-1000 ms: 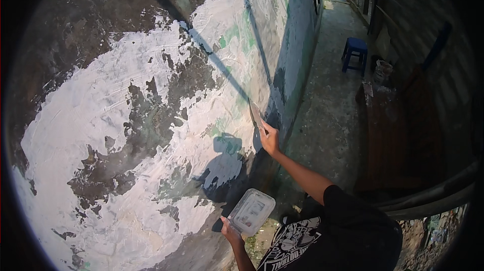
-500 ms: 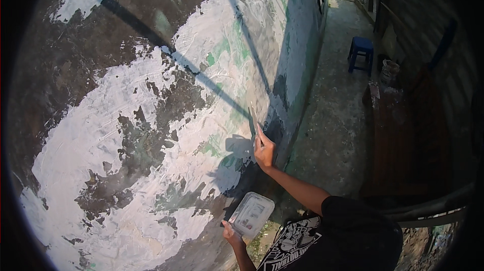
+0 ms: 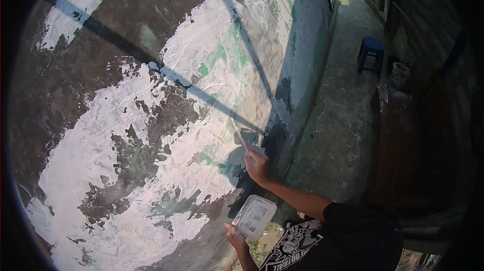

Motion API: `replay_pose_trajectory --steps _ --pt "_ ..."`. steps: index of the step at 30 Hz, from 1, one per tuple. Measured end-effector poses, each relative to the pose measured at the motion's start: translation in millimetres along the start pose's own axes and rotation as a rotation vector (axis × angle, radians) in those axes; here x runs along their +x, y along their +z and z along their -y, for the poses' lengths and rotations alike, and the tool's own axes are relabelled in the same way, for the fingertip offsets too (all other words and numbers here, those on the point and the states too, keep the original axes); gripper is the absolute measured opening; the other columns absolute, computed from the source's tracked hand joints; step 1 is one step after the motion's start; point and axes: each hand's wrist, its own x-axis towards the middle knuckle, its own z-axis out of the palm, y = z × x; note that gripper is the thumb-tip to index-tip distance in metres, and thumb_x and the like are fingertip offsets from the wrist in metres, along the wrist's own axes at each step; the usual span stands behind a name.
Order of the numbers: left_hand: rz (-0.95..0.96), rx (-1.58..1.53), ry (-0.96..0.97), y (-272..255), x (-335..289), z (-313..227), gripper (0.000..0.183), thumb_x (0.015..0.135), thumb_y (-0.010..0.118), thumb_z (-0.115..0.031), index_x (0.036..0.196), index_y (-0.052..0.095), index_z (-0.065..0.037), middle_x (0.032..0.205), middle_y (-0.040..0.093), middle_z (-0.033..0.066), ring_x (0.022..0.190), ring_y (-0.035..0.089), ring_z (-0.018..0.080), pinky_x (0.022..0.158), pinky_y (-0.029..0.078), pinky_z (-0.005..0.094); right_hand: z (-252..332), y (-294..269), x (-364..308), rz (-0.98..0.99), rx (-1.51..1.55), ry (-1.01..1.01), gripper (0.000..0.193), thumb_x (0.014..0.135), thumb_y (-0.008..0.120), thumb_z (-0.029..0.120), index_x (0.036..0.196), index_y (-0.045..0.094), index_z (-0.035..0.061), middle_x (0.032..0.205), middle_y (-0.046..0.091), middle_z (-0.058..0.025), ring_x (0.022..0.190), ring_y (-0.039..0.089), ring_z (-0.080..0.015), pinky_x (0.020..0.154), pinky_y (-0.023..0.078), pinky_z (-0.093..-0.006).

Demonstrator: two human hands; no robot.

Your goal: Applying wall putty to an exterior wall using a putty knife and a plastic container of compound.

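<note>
My right hand (image 3: 257, 167) is closed round the handle of a putty knife (image 3: 240, 135), seen nearly edge-on. Its thin blade points up and to the left against the wall (image 3: 101, 135), which is patched with white filler over dark grey and green. Whether the tip presses on the surface, I cannot tell. Lower down, my left hand (image 3: 235, 236) grips the side of a clear plastic tub (image 3: 255, 217) with rounded corners and whitish smears in it. The tub is tilted, close to the wall's lower part.
A concrete path (image 3: 333, 115) runs away along the wall's right side. On it stands a blue stool (image 3: 371, 53). Nearer, a brown wooden bench (image 3: 398, 150) takes up the right side, with a whitish bucket (image 3: 400, 73) by its far end.
My right hand has moved down and a little left, and the putty knife now leans further left. The left hand and tub have hardly moved. The whole view has shifted slightly.
</note>
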Motion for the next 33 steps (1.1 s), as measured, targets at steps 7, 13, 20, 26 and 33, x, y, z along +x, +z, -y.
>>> replay_pose_trajectory --steps 7,13,20,26,33 --pt "0.035 0.004 -0.027 30 -23 -11 0.065 0.101 0.041 -0.050 0.108 0.058 0.012 0.093 0.067 0.0213 0.072 0.069 0.0287 0.057 0.061 0.0424 -42 0 68 -0.127 -0.129 -0.047 0.048 0.086 0.054 -0.001 0.134 0.053 0.0006 0.100 0.067 -0.0234 0.084 0.068 -0.0368 0.067 0.052 -0.0368" --pt "-0.060 -0.023 -0.066 28 -29 7 0.066 0.100 0.040 -0.051 0.111 0.056 0.012 0.101 0.065 0.0226 0.079 0.068 0.0319 0.057 0.061 0.0460 3 3 22 0.226 -0.046 0.133 0.047 0.082 0.055 -0.006 0.129 0.057 -0.0018 0.112 0.063 -0.0275 0.100 0.065 -0.0373 0.079 0.053 -0.0350" --pt "0.000 -0.011 -0.039 26 -32 8 0.067 0.100 0.040 -0.052 0.113 0.055 0.012 0.101 0.065 0.0226 0.080 0.068 0.0327 0.058 0.061 0.0456 -15 -34 18 0.056 0.119 0.052 0.043 0.086 0.054 -0.005 0.129 0.057 -0.0003 0.117 0.063 -0.0237 0.104 0.065 -0.0343 0.080 0.053 -0.0341" --pt "0.040 0.030 -0.026 19 -39 -5 0.069 0.100 0.040 -0.053 0.111 0.058 0.012 0.098 0.066 0.0217 0.079 0.069 0.0315 0.059 0.061 0.0448 -85 -14 26 -0.016 0.043 0.121 0.038 0.087 0.053 -0.004 0.125 0.059 -0.0050 0.118 0.064 -0.0242 0.109 0.065 -0.0319 0.087 0.052 -0.0319" --pt "0.034 0.014 -0.055 -36 -17 5 0.067 0.101 0.038 -0.052 0.109 0.060 0.011 0.097 0.067 0.0211 0.075 0.069 0.0291 0.060 0.062 0.0430 -42 14 -29 0.017 0.073 0.104 0.039 0.087 0.053 -0.003 0.126 0.059 -0.0030 0.124 0.061 -0.0235 0.117 0.060 -0.0326 0.092 0.049 -0.0324"
